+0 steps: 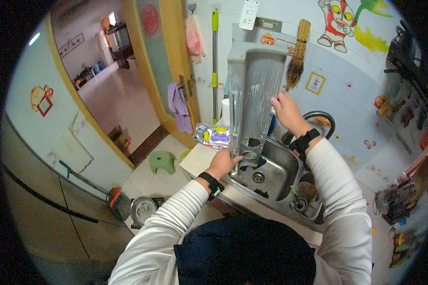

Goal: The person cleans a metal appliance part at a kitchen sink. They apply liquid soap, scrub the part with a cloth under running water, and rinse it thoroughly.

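Both my hands hold a long grey trough-like tray (pixel 262 92) steeply tilted over the left basin of a stainless steel sink (pixel 281 167). Whitish streaks run down its wet-looking inner face, and round openings show near its lower end. My left hand (pixel 221 163) grips the lower left edge. On the right edge, higher up, my right hand (pixel 289 112) is closed, with a small white bit visible at its fingers that I cannot identify. Dark scraps (pixel 261 193) lie in the basin near the drain strainer (pixel 258 177).
A black curved faucet (pixel 330 123) rises behind the sink. The right basin holds containers and a green-handled brush (pixel 293 190). A cotton pad pack (pixel 214 136) rests on the left counter. On the floor are a green stool (pixel 162 162) and a metal bowl (pixel 144 210). A whisk broom (pixel 297 53) hangs behind.
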Tool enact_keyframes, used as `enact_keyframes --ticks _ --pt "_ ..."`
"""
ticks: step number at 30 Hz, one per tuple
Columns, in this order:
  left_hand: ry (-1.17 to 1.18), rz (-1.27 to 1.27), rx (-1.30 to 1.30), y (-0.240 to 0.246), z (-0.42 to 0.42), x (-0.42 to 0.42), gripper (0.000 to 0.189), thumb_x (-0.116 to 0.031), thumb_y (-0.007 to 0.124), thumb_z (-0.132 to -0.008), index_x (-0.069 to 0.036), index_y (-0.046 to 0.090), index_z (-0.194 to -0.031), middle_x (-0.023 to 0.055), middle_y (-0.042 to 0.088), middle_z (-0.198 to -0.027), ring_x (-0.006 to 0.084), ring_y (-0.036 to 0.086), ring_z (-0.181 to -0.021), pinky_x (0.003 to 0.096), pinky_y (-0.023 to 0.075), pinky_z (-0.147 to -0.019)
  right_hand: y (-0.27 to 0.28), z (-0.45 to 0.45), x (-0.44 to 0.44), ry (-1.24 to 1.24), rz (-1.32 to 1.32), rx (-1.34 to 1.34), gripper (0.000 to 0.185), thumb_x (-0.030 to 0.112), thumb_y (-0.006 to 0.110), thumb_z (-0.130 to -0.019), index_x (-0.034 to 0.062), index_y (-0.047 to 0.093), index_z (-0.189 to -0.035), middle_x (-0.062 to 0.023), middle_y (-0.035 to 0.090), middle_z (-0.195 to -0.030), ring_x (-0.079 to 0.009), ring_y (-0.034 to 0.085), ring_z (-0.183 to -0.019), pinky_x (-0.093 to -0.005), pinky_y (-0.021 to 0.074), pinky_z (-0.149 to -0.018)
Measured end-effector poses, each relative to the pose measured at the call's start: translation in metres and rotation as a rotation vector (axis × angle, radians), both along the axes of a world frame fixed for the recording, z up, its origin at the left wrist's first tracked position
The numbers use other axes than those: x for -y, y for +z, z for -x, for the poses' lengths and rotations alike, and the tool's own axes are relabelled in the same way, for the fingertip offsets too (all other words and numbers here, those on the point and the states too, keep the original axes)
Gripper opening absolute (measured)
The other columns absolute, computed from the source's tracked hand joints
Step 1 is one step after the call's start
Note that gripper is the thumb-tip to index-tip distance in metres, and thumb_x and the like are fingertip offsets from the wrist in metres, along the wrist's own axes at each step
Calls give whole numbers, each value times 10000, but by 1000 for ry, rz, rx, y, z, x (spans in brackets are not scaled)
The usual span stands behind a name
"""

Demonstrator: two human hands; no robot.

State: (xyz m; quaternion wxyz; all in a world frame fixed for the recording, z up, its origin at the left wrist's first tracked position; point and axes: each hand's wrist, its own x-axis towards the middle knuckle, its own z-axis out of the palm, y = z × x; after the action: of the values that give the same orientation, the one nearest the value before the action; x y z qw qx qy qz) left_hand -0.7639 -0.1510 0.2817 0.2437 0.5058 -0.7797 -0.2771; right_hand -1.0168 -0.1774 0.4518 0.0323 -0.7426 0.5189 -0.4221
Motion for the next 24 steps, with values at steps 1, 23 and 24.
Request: enact_keyframes --ticks 1,23,24 --pt "7 17 -24 5 1 -2 618 -358 750 -836 52 525 -1240 273 678 -1027 425 652 -975 449 515 -863 -10 -1 -1 5 -10 -21 263 223 550 -963 -38 527 -937 -285 598 -874 -487 567 -860 -503 450 -743" --pt "-255 264 -561 138 40 16 1177 -165 822 -709 -28 7 -1546 261 212 -1569 336 267 -1452 397 229 -1181 -149 44 17 169 -246 35 268 191 487 -992 -40 520 -1125 -278 600 -1067 -472 552 -1044 -489 439 -899" --pt "-260 240 -565 137 44 17 1170 -155 816 -709 -34 9 -1547 262 214 -1569 338 267 -1452 397 228 -1181 -154 48 19 185 -213 71 259 195 482 -996 -28 522 -1119 -277 598 -1068 -470 552 -1044 -485 442 -894"
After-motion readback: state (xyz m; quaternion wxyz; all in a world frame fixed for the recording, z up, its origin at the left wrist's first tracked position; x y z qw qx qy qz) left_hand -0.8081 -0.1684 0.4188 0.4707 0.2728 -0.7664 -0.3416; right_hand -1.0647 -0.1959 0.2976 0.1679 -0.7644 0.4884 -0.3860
